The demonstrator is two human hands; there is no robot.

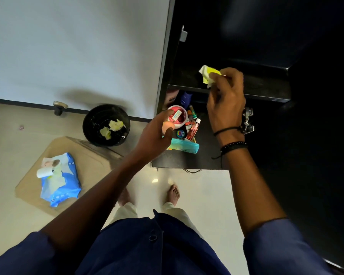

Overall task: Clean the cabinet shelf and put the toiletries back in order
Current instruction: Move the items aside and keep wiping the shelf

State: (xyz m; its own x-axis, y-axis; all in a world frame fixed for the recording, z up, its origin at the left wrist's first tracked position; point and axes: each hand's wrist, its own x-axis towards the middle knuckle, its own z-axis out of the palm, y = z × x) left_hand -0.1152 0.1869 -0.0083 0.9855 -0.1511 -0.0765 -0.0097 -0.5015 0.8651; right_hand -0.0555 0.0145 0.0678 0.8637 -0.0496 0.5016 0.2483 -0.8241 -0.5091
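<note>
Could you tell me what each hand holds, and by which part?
Right hand pinches the yellow wipe by one edge; left hand grips the pink-lidded jar by its rim.

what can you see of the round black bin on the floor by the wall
The round black bin looks like glossy plastic. It stands upright and open, with no lid, on the pale floor, close to the white wall and left of the dark cabinet. Several crumpled yellow-green wipes lie inside it. A tan board meets its near side; whether they touch is unclear.
</note>
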